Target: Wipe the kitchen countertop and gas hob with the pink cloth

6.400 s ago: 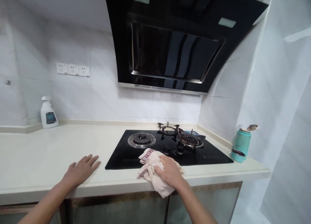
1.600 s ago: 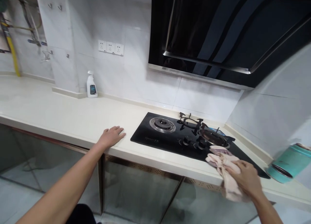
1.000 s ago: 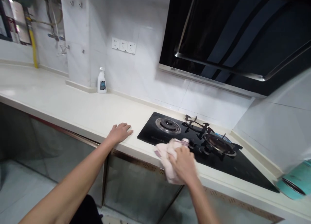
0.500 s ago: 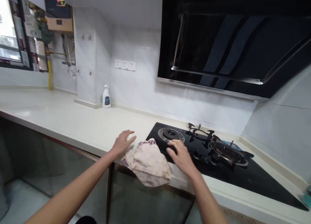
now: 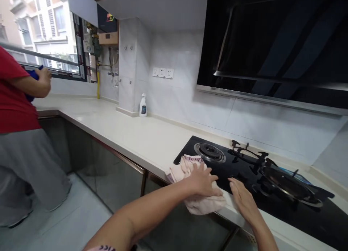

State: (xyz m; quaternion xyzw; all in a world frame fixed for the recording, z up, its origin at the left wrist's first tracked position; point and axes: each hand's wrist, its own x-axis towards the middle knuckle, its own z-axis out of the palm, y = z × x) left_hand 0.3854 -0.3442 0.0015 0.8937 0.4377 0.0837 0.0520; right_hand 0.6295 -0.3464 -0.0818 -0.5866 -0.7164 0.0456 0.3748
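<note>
My left hand (image 5: 202, 180) presses on a pale pink cloth (image 5: 187, 165) at the front edge of the counter, its fingers bent over the fabric. The cloth drapes over the counter lip beside the black glass hob (image 5: 244, 171). My right hand (image 5: 243, 202) lies flat on the counter edge just right of the cloth, fingers stretched out, holding nothing.
A cream countertop (image 5: 130, 133) runs left to a window corner. A white spray bottle (image 5: 143, 106) stands by the wall. The hob has a left burner (image 5: 210, 152) and a pan support (image 5: 251, 157). A black hood (image 5: 272, 44) hangs above. A person in a red top (image 5: 16, 98) stands at the left.
The cloth went from my right hand to my left, which now presses it. My right hand let go and rests flat. The view swung left, showing a person.
</note>
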